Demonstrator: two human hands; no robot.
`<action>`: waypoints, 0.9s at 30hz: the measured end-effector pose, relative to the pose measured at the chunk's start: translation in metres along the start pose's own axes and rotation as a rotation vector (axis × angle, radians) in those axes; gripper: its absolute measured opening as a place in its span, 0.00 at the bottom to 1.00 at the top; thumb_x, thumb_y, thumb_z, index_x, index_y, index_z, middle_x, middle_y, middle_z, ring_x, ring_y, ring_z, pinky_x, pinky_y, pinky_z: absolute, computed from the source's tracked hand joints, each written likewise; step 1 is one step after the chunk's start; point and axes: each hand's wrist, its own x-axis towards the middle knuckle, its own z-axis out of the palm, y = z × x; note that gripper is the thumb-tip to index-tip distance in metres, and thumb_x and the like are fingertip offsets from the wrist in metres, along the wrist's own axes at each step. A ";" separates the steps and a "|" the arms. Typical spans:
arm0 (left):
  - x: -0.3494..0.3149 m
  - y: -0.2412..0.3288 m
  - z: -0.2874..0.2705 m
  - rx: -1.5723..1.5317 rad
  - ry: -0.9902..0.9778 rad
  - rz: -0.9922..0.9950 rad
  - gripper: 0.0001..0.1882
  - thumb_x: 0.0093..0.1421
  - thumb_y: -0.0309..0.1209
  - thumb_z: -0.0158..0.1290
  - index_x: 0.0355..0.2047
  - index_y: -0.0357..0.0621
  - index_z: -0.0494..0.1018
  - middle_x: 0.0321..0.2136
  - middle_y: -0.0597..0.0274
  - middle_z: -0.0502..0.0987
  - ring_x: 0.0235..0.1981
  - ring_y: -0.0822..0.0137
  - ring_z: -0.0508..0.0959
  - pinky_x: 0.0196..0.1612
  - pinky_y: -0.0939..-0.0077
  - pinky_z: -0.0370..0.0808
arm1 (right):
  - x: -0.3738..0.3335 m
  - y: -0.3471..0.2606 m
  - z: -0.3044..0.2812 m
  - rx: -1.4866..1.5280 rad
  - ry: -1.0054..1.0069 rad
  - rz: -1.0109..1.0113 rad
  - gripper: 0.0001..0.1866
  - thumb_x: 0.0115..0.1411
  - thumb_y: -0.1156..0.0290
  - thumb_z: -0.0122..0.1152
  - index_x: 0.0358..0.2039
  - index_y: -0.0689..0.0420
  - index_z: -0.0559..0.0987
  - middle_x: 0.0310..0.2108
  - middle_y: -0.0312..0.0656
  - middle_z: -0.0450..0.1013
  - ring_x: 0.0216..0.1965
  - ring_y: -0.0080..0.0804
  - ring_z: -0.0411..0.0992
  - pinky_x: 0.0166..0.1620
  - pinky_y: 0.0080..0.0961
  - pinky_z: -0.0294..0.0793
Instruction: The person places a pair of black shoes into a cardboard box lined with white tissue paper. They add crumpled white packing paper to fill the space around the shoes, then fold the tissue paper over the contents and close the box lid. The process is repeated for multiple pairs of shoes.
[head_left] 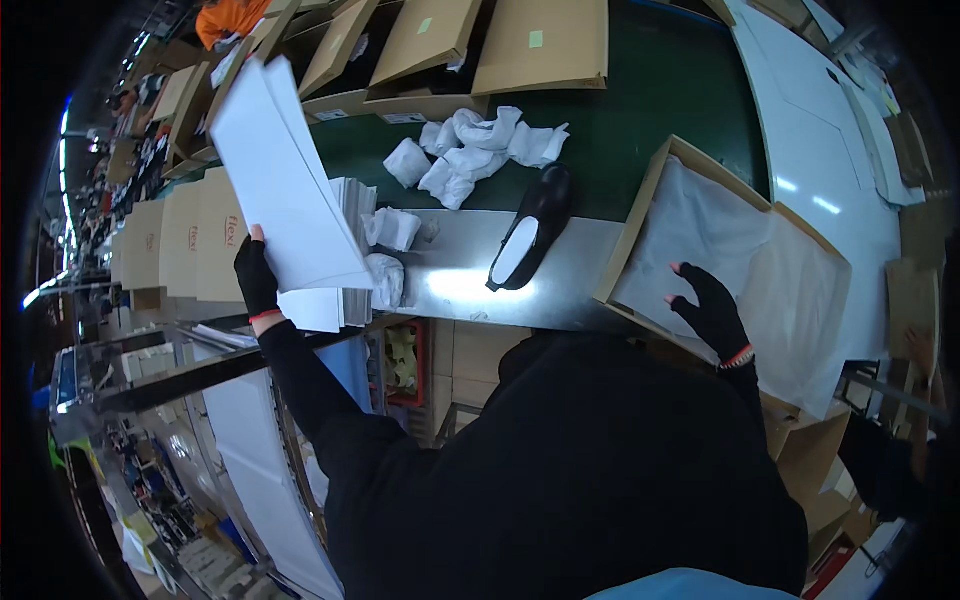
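My left hand (258, 276), in a black fingerless glove, grips the lower left edge of a few white paper sheets (290, 190). They are held up above a stack of white sheets (352, 215). Over an open cardboard shoe box (632, 222) is my right hand (708, 308), gloved the same way, its fingers apart and nothing in them. White tissue paper (700, 215) lines the box and spreads over its right side. A black shoe (545, 215) with a white insole lies left of the box on the metal tabletop (450, 290).
Crumpled white paper wads (470, 150) lie on the green surface (650, 90) ahead. Smaller wads (390, 230) sit by the sheet stack. Open shoe boxes (540, 45) line the far side, and closed boxes (215, 240) stand left. A person in orange (228, 20) is far left.
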 end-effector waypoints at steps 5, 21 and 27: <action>-0.010 -0.111 -0.058 1.063 0.236 0.032 0.21 0.63 0.44 0.45 0.31 0.40 0.78 0.32 0.45 0.79 0.37 0.47 0.79 0.39 0.56 0.75 | -0.029 0.030 -0.005 -0.038 -0.056 0.114 0.27 0.56 0.61 0.64 0.56 0.54 0.72 0.53 0.47 0.70 0.56 0.41 0.67 0.58 0.35 0.65; -0.209 0.240 0.253 -0.347 -1.048 0.054 0.29 0.62 0.27 0.48 0.63 0.42 0.53 0.46 0.52 0.75 0.32 0.69 0.72 0.39 0.73 0.71 | -0.024 0.093 -0.088 -0.122 0.419 0.082 0.25 0.55 0.64 0.65 0.54 0.55 0.73 0.50 0.45 0.73 0.52 0.40 0.70 0.54 0.32 0.69; -0.292 0.230 0.391 -0.217 -1.201 0.453 0.42 0.54 0.23 0.47 0.68 0.56 0.44 0.29 0.37 0.76 0.28 0.46 0.78 0.30 0.58 0.73 | -0.108 0.150 -0.079 -0.389 0.409 0.412 0.32 0.54 0.57 0.65 0.58 0.52 0.68 0.58 0.45 0.65 0.61 0.46 0.60 0.61 0.49 0.55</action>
